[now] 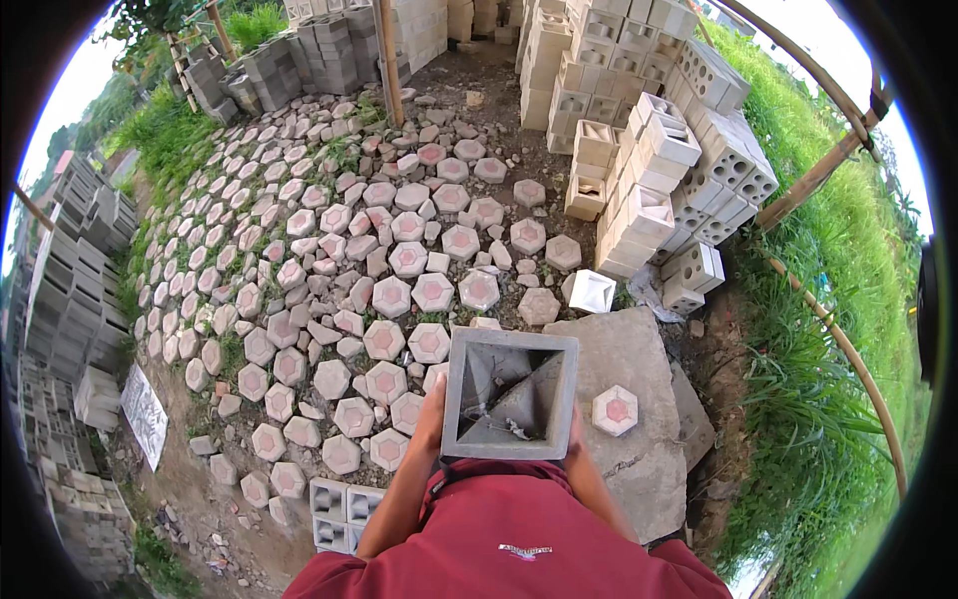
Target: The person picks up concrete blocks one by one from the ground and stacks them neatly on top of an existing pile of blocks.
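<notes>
- Left hand (436, 401): laid along the left wall of a grey square concrete block (514, 404), holding it; we cannot tell how far the fingers curl beneath.
- Right hand (575, 437): at the opposite wall, mostly hidden by the block; we judge that it shares the grip.
- Block position: in front of the dark red shirt (529, 529), hollow face up, slanted inner faces and pale debris (516, 429) visible inside. Two-sided support close to the body probably suits its weight (presumably considerable, being concrete) and keeps it level.
- Just right of the block: a hexagonal paver (615, 410) with a pinkish centre, alone on a flat concrete slab (649, 479). We take the slab as firm, even ground for it.
- Beyond the slab's far edge: a small pale hollow block (592, 292), tilted toward us.
- Ahead and left: many hexagonal pavers (384, 341) spread face up among broken stones, gaps between them, perhaps so that each stays reachable.
- Right, farther off: tall stacks of pale blocks (639, 215), likely piled to save ground.
- Lower left: hollow blocks (344, 504) set side by side, near the left forearm.
</notes>
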Demonstrator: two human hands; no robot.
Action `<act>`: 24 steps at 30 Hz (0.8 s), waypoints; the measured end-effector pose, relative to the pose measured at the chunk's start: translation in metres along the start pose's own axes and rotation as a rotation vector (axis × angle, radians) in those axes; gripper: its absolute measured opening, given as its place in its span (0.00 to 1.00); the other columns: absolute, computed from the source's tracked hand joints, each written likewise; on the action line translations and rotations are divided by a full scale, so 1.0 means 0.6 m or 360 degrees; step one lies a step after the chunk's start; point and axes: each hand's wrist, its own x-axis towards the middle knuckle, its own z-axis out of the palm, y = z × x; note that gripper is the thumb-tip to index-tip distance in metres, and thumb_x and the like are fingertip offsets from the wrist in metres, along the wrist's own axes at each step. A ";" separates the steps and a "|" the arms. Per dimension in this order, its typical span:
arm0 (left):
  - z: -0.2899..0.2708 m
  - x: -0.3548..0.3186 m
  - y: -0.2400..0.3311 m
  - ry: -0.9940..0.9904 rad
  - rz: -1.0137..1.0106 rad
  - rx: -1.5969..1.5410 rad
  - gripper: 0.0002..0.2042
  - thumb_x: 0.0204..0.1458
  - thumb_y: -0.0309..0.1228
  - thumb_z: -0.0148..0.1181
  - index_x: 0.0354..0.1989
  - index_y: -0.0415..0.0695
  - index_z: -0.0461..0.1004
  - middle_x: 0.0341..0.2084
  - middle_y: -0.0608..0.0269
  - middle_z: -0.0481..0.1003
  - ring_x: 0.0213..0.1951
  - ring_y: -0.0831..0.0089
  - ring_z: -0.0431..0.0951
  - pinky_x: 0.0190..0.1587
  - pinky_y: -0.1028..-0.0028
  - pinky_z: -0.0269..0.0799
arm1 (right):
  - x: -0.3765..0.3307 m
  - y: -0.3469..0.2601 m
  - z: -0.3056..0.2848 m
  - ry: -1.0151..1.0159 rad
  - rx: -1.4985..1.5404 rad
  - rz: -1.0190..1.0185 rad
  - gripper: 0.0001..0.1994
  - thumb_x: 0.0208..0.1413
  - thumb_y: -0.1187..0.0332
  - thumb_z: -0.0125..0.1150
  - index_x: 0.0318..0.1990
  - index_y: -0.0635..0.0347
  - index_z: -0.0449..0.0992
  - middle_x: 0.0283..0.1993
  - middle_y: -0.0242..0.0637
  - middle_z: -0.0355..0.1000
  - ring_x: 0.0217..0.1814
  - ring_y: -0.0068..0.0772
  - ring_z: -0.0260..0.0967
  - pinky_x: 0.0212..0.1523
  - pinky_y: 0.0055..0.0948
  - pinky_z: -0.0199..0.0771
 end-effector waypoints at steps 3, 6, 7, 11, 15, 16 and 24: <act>-0.011 0.069 0.041 -0.0003 0.0004 -0.0033 0.28 0.63 0.50 0.32 0.49 0.37 0.69 0.38 0.61 0.73 0.38 0.74 0.71 0.44 0.73 0.67 | 0.057 -0.054 0.056 0.0070 0.0122 0.0109 0.29 0.63 0.48 0.34 0.62 0.60 0.60 0.57 0.39 0.64 0.57 0.32 0.62 0.58 0.33 0.62; -0.054 0.147 0.049 0.0005 0.0027 -0.0098 0.25 0.62 0.49 0.37 0.50 0.39 0.68 0.39 0.63 0.73 0.38 0.75 0.72 0.43 0.73 0.69 | 0.133 -0.083 0.085 -0.0003 0.0057 0.0114 0.28 0.63 0.47 0.34 0.61 0.59 0.62 0.55 0.39 0.65 0.55 0.31 0.64 0.56 0.33 0.64; -0.026 0.154 0.079 0.0007 0.0009 -0.0131 0.25 0.62 0.49 0.36 0.48 0.39 0.69 0.37 0.63 0.73 0.37 0.76 0.72 0.42 0.74 0.68 | 0.157 -0.090 0.082 0.0014 0.0065 0.0112 0.28 0.63 0.48 0.34 0.60 0.60 0.63 0.55 0.39 0.66 0.53 0.30 0.64 0.54 0.32 0.65; -0.014 0.235 0.151 0.0019 -0.0026 -0.0150 0.25 0.62 0.49 0.34 0.45 0.39 0.72 0.36 0.64 0.74 0.35 0.76 0.72 0.41 0.74 0.67 | 0.265 -0.114 0.092 -0.0019 0.0080 0.0182 0.28 0.63 0.48 0.35 0.60 0.59 0.63 0.55 0.38 0.66 0.53 0.30 0.64 0.53 0.30 0.64; -0.027 0.353 0.197 0.0154 -0.0008 -0.0128 0.25 0.62 0.49 0.35 0.46 0.41 0.72 0.37 0.64 0.73 0.36 0.75 0.72 0.41 0.74 0.67 | 0.399 -0.170 0.156 -0.0034 0.0125 0.0264 0.29 0.62 0.47 0.35 0.61 0.59 0.62 0.55 0.36 0.65 0.54 0.31 0.63 0.55 0.29 0.62; -0.024 0.388 0.217 0.0203 0.0013 -0.0132 0.25 0.62 0.49 0.36 0.46 0.41 0.72 0.37 0.64 0.73 0.37 0.75 0.72 0.41 0.74 0.67 | 0.434 -0.201 0.183 -0.0021 0.0122 0.0308 0.29 0.62 0.47 0.35 0.61 0.59 0.62 0.56 0.36 0.65 0.54 0.31 0.63 0.55 0.28 0.61; 0.068 0.628 0.432 0.0227 -0.0031 -0.0308 0.24 0.61 0.50 0.39 0.50 0.42 0.68 0.40 0.61 0.73 0.40 0.72 0.73 0.43 0.71 0.70 | 0.742 -0.352 0.259 -0.0170 -0.0061 0.0128 0.29 0.62 0.46 0.37 0.62 0.57 0.61 0.54 0.33 0.66 0.50 0.26 0.63 0.50 0.28 0.63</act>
